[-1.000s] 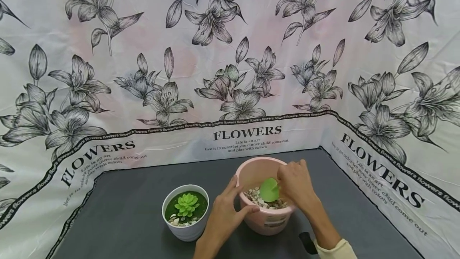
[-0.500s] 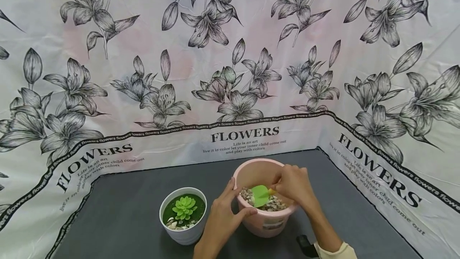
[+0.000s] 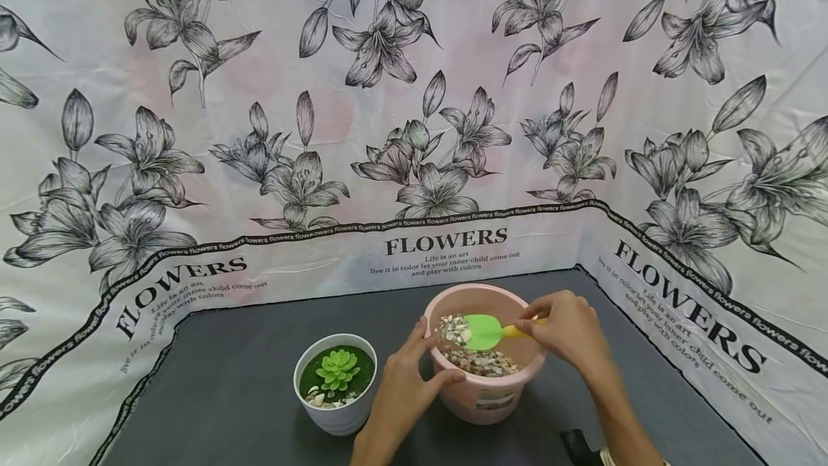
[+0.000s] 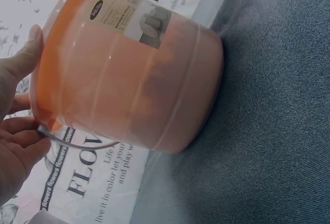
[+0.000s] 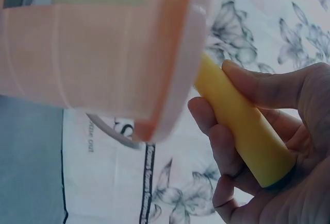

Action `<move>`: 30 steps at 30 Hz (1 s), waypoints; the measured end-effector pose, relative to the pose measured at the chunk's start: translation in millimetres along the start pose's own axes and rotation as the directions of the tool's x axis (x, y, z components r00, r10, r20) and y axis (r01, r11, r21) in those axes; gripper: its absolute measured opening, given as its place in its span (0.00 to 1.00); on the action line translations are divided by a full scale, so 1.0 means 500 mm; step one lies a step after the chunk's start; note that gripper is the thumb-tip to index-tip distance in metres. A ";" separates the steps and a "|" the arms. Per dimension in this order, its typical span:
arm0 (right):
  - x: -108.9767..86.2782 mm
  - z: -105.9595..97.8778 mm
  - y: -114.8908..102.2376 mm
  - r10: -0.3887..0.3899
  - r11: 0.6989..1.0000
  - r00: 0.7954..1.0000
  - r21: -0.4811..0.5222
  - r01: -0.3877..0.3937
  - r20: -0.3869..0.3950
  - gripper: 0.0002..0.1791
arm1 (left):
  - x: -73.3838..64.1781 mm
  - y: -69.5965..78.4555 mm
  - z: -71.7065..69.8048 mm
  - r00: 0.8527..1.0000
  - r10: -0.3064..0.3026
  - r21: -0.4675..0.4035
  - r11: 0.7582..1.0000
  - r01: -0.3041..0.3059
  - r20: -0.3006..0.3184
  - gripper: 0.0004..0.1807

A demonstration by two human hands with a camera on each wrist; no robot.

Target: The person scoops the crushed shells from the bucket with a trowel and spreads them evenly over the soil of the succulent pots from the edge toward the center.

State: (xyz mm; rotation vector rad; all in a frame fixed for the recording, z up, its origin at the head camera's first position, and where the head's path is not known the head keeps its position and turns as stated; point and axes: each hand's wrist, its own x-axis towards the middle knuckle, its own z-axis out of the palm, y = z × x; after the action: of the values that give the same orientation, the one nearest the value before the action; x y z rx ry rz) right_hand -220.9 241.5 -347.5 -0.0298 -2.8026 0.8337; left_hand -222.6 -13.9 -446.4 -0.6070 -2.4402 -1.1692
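My left hand [image 3: 406, 387] grips the near-left rim of a pink bucket [image 3: 481, 401], thumb and fingers at its edge. In my right hand [image 3: 569, 326] is a small trowel [image 3: 484, 332] with a green blade and a yellow handle [image 5: 242, 123]. The blade lies nearly level over the bucket's inside, with pebbles [image 3: 456, 329] heaped at its left end. More pebbles [image 3: 480, 362] cover the bucket's bottom. Beside the left hand stands a white pot [image 3: 336, 419] holding a green succulent [image 3: 337, 369], with a few pale stones at its near side.
Dark grey cloth [image 3: 239, 372] covers the table. A white curtain [image 3: 414, 128] printed with flowers closes off the back and sides. A black object [image 3: 578, 446] lies by the right forearm. The bucket's thin handle [image 4: 77, 144] hangs at its side.
The right hand tilted the trowel down into the pebbles, then raised it and moved right, bringing up a load on the blade. The left hand keeps its hold on the bucket rim.
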 end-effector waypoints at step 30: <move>-0.041 -0.049 -0.028 -0.040 0.998 0.998 0.056 0.043 -0.050 0.08 | -0.013 0.012 -0.013 0.992 -0.107 -0.028 0.994 0.109 0.065 0.53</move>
State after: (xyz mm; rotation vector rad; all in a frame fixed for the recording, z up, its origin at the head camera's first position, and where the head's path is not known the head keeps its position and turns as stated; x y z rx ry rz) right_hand -194.9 241.4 -324.3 0.0169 -2.7230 0.8898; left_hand -213.2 -17.0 -442.1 -0.5344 -2.5407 -1.2512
